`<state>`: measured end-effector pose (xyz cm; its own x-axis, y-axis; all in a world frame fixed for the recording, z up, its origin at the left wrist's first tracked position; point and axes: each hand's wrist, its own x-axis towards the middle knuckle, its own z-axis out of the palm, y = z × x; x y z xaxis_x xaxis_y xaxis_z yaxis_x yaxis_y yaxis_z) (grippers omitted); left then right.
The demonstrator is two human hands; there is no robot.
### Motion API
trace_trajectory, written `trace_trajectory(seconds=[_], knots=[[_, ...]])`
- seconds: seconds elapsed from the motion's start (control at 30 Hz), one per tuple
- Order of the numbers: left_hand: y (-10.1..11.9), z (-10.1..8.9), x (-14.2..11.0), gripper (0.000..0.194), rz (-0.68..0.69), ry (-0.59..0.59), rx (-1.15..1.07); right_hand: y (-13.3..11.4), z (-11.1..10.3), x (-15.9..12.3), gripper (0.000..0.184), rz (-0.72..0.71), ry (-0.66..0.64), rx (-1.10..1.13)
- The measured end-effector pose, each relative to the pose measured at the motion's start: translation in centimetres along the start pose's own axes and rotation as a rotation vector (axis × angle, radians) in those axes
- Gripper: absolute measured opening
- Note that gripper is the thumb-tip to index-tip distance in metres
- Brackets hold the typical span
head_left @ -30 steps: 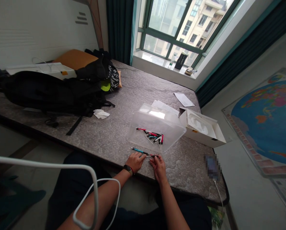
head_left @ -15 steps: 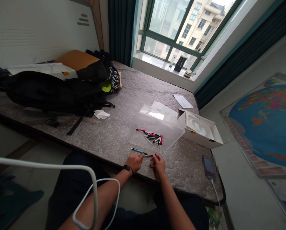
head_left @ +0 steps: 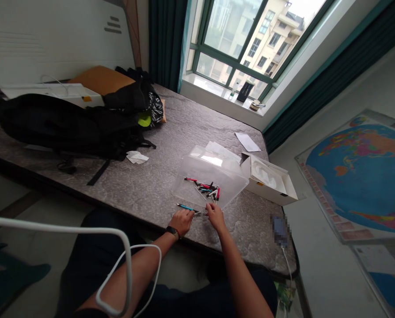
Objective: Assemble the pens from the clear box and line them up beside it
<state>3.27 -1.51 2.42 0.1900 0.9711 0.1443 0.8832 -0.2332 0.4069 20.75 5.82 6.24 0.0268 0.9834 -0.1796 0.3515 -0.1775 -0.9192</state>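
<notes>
I have both hands low on the mattress (head_left: pixel 164 183), at its near edge, close together. My left hand (head_left: pixel 181 221), with a dark band (head_left: pixel 172 231) around the wrist, lies palm down with its fingers bent and drawn together; I can't tell whether they pinch anything. The teal pen (head_left: pixel 186 207) lies slantwise on the mattress just beyond those fingers, its near end by the fingertips. My right hand (head_left: pixel 215 216) is bent, fingertips gathered close to the near edge of the clear bin (head_left: pixel 184 170); the view is too small for me to say whether thumb and finger grip a part. Between the two hands I make out some dark lettering, though I can't tell what carries it.

The bin sits just past my hands. In it I see a loose heap of pens and pen parts (head_left: pixel 208 189) in red, black, teal and white, with a red and black one off to the left of the pile. An open white box (head_left: pixel 270 192) stands right beside the bin, with sheets of paper (head_left: pixel 248 141) behind. A blurred-out phone (head_left: pixel 280 230) lies near the right edge, a white cord (head_left: pixel 286 260) running down from it. Over to the left I have a crumpled tissue (head_left: pixel 137 157) and a black bag (head_left: pixel 58 121).
</notes>
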Motion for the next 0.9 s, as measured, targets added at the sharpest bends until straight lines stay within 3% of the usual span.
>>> trace_trajectory(seconds=[0.13,0.23,0.4,0.57,0.73,0.8,0.9], knots=[[-0.1,0.2,0.0,0.031,0.001,0.004,0.007,3.6,1.8,-3.3,0.043,0.214,-0.088,0.238],[-0.1,0.1,0.0,0.028,0.006,-0.014,0.009,3.9,2.9,-4.3,0.046,0.206,-0.143,0.364],[0.1,-0.3,0.0,0.027,-0.001,-0.016,-0.021,3.1,4.2,-3.6,0.041,0.146,-0.131,0.382],[0.1,-0.3,0.0,0.028,-0.028,-0.002,-0.036,1.1,2.7,-0.6,0.042,0.104,-0.174,0.270],[-0.1,0.1,0.0,0.028,-0.032,0.011,-0.029,-2.2,-0.2,2.9,0.055,0.065,0.043,0.392],[-0.2,0.2,0.0,0.028,-0.033,0.013,-0.031,-1.8,-0.3,2.8,0.060,0.114,0.090,0.438],[-0.3,0.3,0.0,0.030,-0.039,0.002,-0.029,1.2,1.0,0.4,0.050,0.206,0.074,0.409]])
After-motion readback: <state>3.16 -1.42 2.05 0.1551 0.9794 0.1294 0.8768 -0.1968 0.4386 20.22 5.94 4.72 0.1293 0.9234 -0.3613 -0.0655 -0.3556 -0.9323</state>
